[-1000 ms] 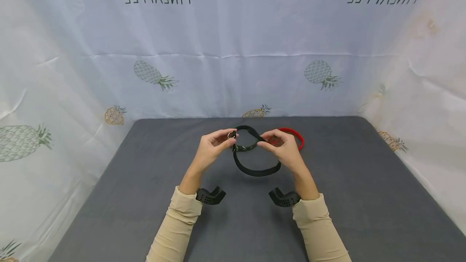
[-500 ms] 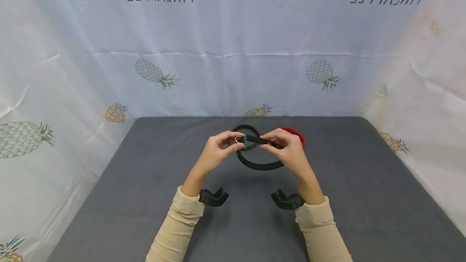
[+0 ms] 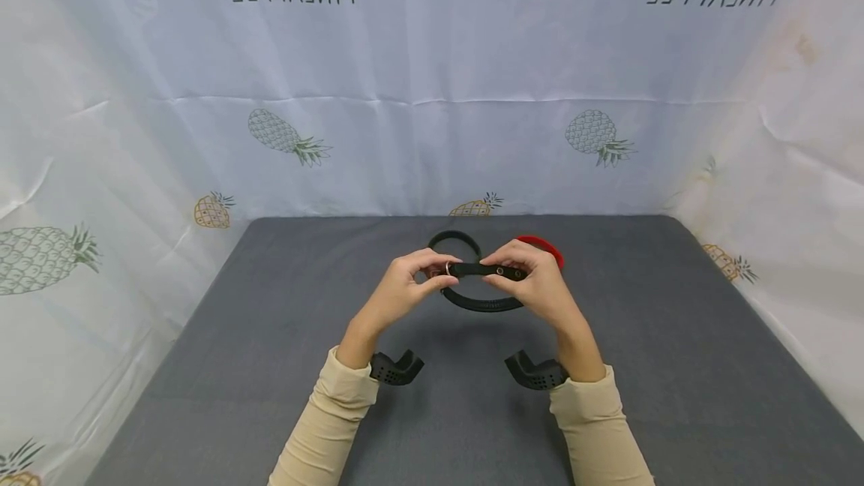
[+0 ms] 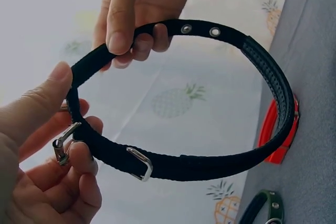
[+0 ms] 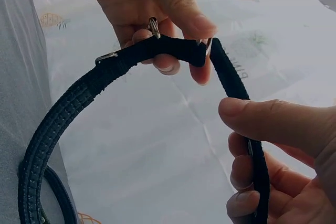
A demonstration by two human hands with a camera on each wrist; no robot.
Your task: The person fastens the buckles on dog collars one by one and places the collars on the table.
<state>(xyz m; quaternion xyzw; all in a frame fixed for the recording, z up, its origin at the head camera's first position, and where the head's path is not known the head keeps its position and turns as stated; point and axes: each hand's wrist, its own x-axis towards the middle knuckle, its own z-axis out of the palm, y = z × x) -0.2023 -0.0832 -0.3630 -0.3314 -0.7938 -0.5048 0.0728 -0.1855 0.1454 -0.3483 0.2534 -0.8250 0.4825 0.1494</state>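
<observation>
Brought strap tip (image 5: pixel 219 56) leftward to metal ring (image 5: pixel 209 47), pinching black collar (image 4: pixel 226 167) crosswise between left hand (image 3: pixel 398 287) and right hand (image 3: pixel 538 285).

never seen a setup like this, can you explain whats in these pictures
No robot here: these are a person's bare left hand and right hand. The wide picture comes from a head camera looking forward and down; the two close ones from a black camera on each wrist. Both hands hold a black strap curved into a loop above the grey table: the left pinches the end with the buckle, the right grips the end with eyelets. The strap's tip is at a metal loop; whether it passes through is unclear. A red band and another dark band lie on the table.
</observation>
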